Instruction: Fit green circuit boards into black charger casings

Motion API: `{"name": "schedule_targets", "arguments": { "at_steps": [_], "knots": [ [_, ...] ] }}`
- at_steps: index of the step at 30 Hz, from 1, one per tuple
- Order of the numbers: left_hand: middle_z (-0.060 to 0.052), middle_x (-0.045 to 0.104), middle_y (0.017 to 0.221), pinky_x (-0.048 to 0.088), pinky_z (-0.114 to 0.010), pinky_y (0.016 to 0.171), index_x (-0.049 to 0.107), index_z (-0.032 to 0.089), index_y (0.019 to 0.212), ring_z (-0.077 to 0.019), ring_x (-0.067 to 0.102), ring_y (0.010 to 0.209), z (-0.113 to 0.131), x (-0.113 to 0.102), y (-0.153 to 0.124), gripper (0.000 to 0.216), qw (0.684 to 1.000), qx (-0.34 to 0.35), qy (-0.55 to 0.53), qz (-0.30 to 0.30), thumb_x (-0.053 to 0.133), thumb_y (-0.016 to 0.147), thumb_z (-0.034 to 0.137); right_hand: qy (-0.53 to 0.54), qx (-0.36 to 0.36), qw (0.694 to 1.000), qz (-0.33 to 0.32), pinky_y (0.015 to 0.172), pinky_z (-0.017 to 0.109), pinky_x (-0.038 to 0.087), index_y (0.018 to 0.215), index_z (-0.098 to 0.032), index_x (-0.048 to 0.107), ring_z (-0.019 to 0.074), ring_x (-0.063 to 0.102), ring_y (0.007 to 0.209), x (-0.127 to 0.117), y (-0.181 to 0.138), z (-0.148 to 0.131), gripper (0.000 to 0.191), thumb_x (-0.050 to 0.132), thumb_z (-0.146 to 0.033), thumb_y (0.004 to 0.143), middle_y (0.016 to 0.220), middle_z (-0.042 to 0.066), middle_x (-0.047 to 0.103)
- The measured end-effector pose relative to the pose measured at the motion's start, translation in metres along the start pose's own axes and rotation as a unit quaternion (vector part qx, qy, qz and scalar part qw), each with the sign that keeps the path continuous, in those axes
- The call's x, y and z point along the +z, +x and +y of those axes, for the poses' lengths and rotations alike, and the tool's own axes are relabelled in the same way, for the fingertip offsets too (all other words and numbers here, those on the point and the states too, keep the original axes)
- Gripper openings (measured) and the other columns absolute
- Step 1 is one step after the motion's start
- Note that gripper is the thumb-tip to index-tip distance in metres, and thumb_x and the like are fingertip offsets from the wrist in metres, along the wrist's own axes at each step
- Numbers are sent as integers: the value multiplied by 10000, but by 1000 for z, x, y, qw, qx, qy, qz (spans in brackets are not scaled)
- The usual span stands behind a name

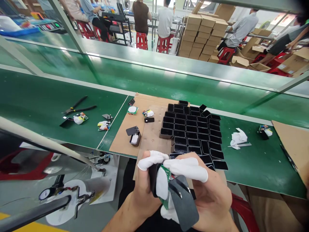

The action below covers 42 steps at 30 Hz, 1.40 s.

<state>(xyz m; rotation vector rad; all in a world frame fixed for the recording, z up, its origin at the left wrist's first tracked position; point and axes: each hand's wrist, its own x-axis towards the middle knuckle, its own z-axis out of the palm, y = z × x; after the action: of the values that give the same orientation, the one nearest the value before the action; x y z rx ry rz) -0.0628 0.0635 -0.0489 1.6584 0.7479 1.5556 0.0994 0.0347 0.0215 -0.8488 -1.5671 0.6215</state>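
Close to me, my left hand (144, 188) is closed around a black plastic adapter case (153, 179). My right hand (212, 193), with white finger cots on several fingers, grips a green circuit board (165, 169) at the case's mouth. White filler (162, 184) covers part of the board. A dark cover plate with two metal plug pins (184, 204) hangs tilted from it, in front of the right palm. How deep the board sits in the case is hidden by fingers. Just beyond my hands stand rows of open black cases (179, 126) on cardboard.
A case with its plug cover raised (135, 138) stands on the cardboard (123, 141). Left are pliers (79, 106) and loose circuit boards (104, 125). White scraps (238, 138) and another board (265, 130) lie right. A metal rail (145, 95) runs behind; people sit beyond.
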Motion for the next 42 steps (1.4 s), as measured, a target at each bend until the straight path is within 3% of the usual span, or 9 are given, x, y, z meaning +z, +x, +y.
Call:
{"name": "schedule_targets", "arguments": {
  "at_steps": [20, 31, 36, 39, 42],
  "knots": [
    [-74, 663, 1138, 673, -371, 886, 591, 274, 1407, -240, 723, 1021, 2, -2, 3, 411, 999, 23, 30, 0, 721, 1026, 196, 6, 0, 999, -35, 857, 441, 663, 1480, -198, 730, 286, 749, 992, 0, 0, 3, 717, 1042, -182, 835, 1126, 107, 829],
    [-75, 673, 1188, 640, -355, 948, 598, 310, 1454, -237, 707, 1072, 3, -4, -2, 424, 1000, -4, -13, -11, 766, 1071, 382, 3, 20, 999, -44, 868, 447, 638, 1493, -230, 713, 273, 738, 1011, 0, 1, 6, 707, 989, -127, 850, 1180, 93, 813],
    [-85, 673, 1231, 627, -379, 977, 580, 318, 1469, -252, 712, 1134, 5, -4, -5, 425, 999, -40, -4, -24, 713, 1070, 259, -22, 21, 998, -47, 903, 409, 636, 1488, -274, 691, 240, 727, 1011, 2, 3, 3, 689, 979, -146, 875, 1203, 60, 809],
    [-56, 655, 1184, 637, -361, 927, 597, 330, 1444, -225, 723, 1043, 10, -2, -3, 486, 997, -66, -27, -27, 753, 1018, 155, -39, 56, 995, -68, 935, 405, 629, 1457, -323, 691, 255, 723, 1093, 2, 2, 3, 661, 991, -200, 881, 1264, 58, 781],
    [-18, 624, 1106, 633, -298, 784, 639, 335, 1356, -180, 692, 886, 17, 2, -1, 491, 987, -123, -103, -22, 875, 957, 176, -47, 99, 991, -80, 958, 409, 635, 1435, -372, 697, 284, 714, 1173, 0, 0, 7, 708, 1053, -293, 827, 1322, 56, 744]
  ]
}}
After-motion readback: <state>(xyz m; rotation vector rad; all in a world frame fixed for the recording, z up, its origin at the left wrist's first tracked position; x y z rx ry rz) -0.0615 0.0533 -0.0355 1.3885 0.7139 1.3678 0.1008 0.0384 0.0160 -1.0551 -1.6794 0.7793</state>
